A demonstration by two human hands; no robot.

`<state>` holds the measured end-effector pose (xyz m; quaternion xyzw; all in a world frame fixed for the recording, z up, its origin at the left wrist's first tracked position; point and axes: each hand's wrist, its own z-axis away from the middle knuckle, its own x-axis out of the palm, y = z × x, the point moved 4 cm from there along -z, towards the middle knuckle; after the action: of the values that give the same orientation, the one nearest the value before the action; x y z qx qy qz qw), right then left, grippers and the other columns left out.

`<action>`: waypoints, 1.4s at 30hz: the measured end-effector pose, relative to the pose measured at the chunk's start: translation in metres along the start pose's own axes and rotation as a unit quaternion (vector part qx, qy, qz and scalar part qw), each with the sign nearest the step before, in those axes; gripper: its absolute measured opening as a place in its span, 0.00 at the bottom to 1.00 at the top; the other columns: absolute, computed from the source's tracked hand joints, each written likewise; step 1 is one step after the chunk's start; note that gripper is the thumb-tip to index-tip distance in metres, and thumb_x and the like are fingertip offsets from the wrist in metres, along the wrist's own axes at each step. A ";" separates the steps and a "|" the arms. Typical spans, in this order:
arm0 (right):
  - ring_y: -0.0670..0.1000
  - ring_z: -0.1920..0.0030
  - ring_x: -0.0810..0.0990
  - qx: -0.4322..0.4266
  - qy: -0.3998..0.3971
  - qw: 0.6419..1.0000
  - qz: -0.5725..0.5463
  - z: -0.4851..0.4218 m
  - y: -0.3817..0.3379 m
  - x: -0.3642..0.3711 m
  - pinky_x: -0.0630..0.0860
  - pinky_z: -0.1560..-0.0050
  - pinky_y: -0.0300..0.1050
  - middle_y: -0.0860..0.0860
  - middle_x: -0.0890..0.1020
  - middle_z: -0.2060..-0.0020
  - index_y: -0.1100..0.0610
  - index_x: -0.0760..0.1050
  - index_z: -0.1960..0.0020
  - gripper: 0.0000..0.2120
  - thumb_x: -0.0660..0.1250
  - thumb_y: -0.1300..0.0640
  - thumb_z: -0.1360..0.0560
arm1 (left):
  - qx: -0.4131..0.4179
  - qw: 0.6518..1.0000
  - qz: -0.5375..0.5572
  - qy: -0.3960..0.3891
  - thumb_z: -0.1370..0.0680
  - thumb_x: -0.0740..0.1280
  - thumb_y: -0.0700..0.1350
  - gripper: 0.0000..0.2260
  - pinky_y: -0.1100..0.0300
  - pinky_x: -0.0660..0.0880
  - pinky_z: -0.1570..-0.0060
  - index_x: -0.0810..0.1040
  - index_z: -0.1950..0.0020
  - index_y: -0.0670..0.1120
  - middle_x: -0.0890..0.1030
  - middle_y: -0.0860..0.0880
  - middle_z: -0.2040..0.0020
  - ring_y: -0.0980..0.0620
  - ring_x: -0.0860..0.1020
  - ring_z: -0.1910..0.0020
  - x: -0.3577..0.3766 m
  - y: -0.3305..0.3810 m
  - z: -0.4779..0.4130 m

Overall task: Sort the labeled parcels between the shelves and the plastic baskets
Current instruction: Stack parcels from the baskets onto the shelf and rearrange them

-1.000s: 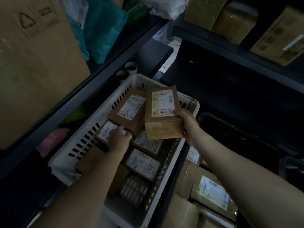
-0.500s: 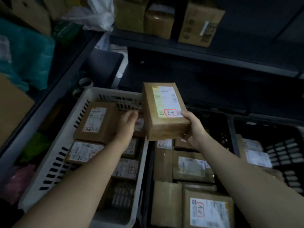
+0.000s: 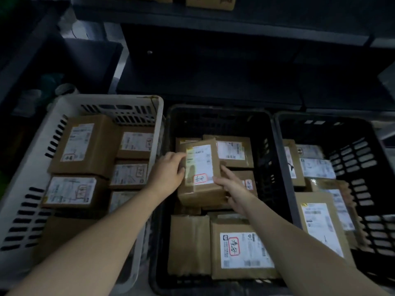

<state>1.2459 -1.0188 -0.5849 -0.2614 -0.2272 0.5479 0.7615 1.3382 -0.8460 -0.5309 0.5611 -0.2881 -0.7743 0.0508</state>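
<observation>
A brown parcel with a white label and a red-ringed mark sits on top of other parcels in the middle black basket. My left hand grips its left edge. On its right side rests my right hand, the fingers spread along the edge and lower corner. The white basket on the left holds several labeled brown parcels. A second black basket on the right holds several more parcels.
A dark shelf runs across the back above the baskets, with cardboard boxes on it. Another dark shelf unit stands at the left. The three baskets stand side by side, touching.
The parcel held up in my right hand has come down into the middle black basket. My left hand left the white basket and now holds the parcel's left edge. The view swung right.
</observation>
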 end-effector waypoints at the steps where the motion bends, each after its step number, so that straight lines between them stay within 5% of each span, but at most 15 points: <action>1: 0.52 0.46 0.78 0.018 -0.017 0.999 0.024 -0.002 0.006 0.005 0.74 0.50 0.47 0.51 0.78 0.39 0.45 0.61 0.25 0.32 0.68 0.61 0.25 | 0.008 0.999 -0.040 -0.005 0.21 0.61 0.44 0.21 0.56 0.64 0.35 0.66 0.28 0.50 0.70 0.48 0.32 0.47 0.68 0.33 0.004 0.000 0.001; 4: 0.47 0.58 0.77 0.056 -0.051 0.991 0.112 -0.003 0.012 0.013 0.73 0.59 0.42 0.50 0.81 0.46 0.47 0.68 0.34 0.22 0.65 0.65 0.23 | 0.048 0.975 -0.196 -0.089 0.21 0.59 0.48 0.23 0.51 0.49 0.27 0.61 0.25 0.53 0.64 0.50 0.26 0.50 0.60 0.27 0.022 0.003 0.006; 6: 0.52 0.45 0.78 0.053 -0.056 0.987 0.141 -0.007 0.010 0.016 0.74 0.46 0.45 0.50 0.78 0.39 0.45 0.61 0.26 0.29 0.66 0.60 0.22 | 0.051 0.953 -0.256 -0.152 0.21 0.59 0.50 0.25 0.45 0.36 0.28 0.58 0.24 0.55 0.57 0.49 0.23 0.49 0.53 0.24 0.034 0.006 0.010; 8: 0.55 0.30 0.69 0.024 -0.052 0.983 0.173 -0.015 0.005 0.018 0.65 0.32 0.55 0.51 0.68 0.27 0.43 0.46 0.21 0.39 0.67 0.53 0.22 | 0.036 0.944 -0.282 -0.167 0.21 0.59 0.49 0.26 0.43 0.31 0.30 0.56 0.24 0.55 0.54 0.48 0.22 0.49 0.52 0.23 0.041 0.009 0.012; 20: 0.54 0.38 0.76 -0.040 -0.066 0.948 0.310 -0.020 0.000 0.020 0.74 0.41 0.46 0.55 0.76 0.35 0.57 0.63 0.27 0.26 0.66 0.61 0.22 | 0.042 0.940 -0.287 -0.181 0.22 0.57 0.44 0.23 0.48 0.37 0.27 0.63 0.26 0.47 0.63 0.45 0.25 0.50 0.65 0.28 0.047 0.012 0.061; 23: 0.59 0.43 0.78 -0.098 -0.005 0.871 0.481 -0.014 -0.021 0.028 0.77 0.45 0.51 0.58 0.79 0.41 0.61 0.67 0.33 0.17 0.61 0.61 0.21 | 0.038 0.947 -0.264 -0.181 0.21 0.57 0.41 0.20 0.52 0.47 0.26 0.67 0.28 0.48 0.71 0.46 0.31 0.47 0.68 0.33 0.034 0.011 0.068; 25: 0.62 0.44 0.77 -0.158 0.027 0.813 0.560 -0.001 -0.039 0.038 0.78 0.50 0.52 0.60 0.75 0.38 0.59 0.64 0.29 0.22 0.58 0.63 0.23 | 0.022 0.956 -0.255 -0.146 0.21 0.58 0.41 0.19 0.54 0.57 0.31 0.69 0.30 0.48 0.73 0.46 0.35 0.46 0.69 0.35 0.018 0.012 0.072; 28: 0.61 0.34 0.69 -0.252 0.020 0.727 0.638 0.030 -0.060 0.060 0.73 0.42 0.52 0.57 0.66 0.30 0.53 0.60 0.25 0.25 0.59 0.58 0.22 | -0.003 0.963 -0.254 -0.090 0.21 0.57 0.43 0.17 0.55 0.64 0.39 0.69 0.32 0.48 0.72 0.47 0.36 0.46 0.69 0.36 -0.016 0.011 0.085; 31: 0.61 0.33 0.67 -0.327 0.014 0.651 0.685 0.071 -0.074 0.089 0.67 0.36 0.54 0.55 0.68 0.32 0.53 0.64 0.27 0.22 0.59 0.52 0.21 | -0.015 0.966 -0.255 -0.046 0.20 0.57 0.45 0.16 0.53 0.65 0.40 0.69 0.33 0.49 0.73 0.48 0.36 0.46 0.68 0.35 -0.060 0.007 0.112; 42: 0.58 0.37 0.70 -0.609 -0.008 0.501 0.615 0.298 -0.084 0.270 0.68 0.43 0.53 0.52 0.74 0.41 0.52 0.70 0.35 0.18 0.61 0.47 0.22 | -0.091 0.925 -0.325 0.172 0.21 0.57 0.49 0.11 0.55 0.66 0.45 0.71 0.40 0.50 0.75 0.50 0.41 0.48 0.72 0.40 -0.255 -0.031 0.326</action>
<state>1.1975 -0.7390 -0.2886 -0.7298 -0.2930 0.6067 -0.1161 1.1459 -0.5910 -0.2655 0.7413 -0.0049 -0.6629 -0.1045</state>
